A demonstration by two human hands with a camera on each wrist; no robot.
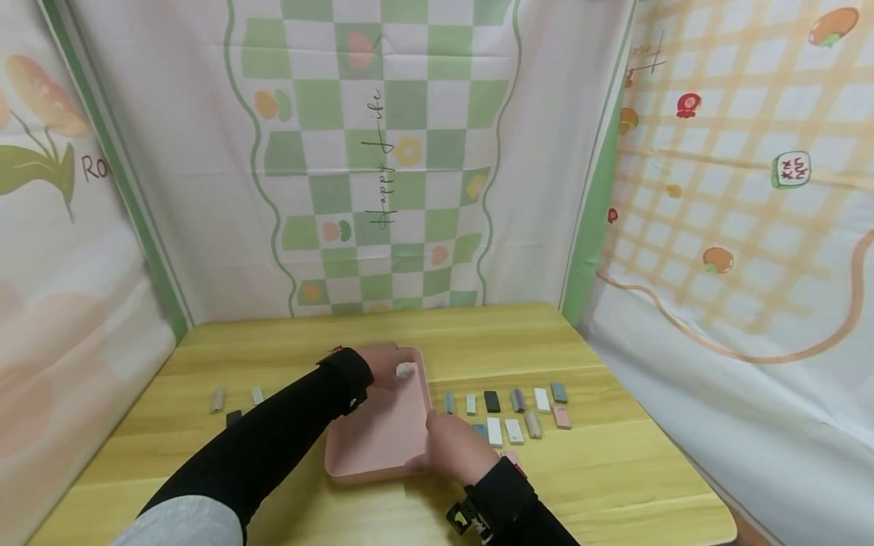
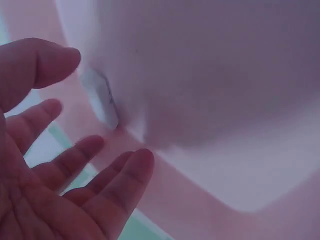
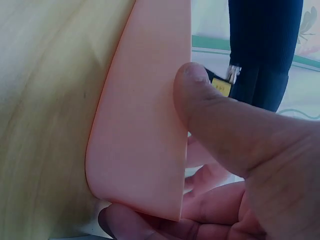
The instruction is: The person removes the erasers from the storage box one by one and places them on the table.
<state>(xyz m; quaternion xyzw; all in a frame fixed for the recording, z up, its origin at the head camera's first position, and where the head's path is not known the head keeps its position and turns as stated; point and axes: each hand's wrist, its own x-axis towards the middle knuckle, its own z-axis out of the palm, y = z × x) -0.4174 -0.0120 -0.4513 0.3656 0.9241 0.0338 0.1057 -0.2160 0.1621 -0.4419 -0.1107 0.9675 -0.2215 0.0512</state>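
A shallow pink tray (image 1: 379, 432) lies on the wooden table. My right hand (image 1: 459, 449) grips it at the near right corner; the right wrist view shows the thumb against the tray's outer wall (image 3: 140, 110) and fingers curled around the corner. Over the tray's far end is my left hand (image 1: 384, 364), its fingers spread and loosely bent. Beside them, a small white block (image 2: 101, 100) leans by the tray's inner wall, with a visible gap to the fingertips. The head view shows the same white block (image 1: 405, 371) in the far right corner.
Right of the tray lie several small blocks in loose rows, including a black block (image 1: 492, 401), a white block (image 1: 542, 400) and a pink block (image 1: 561, 416). On the left are a beige block (image 1: 217, 400) and a dark block (image 1: 234, 418). Printed curtains (image 1: 389, 152) enclose the table.
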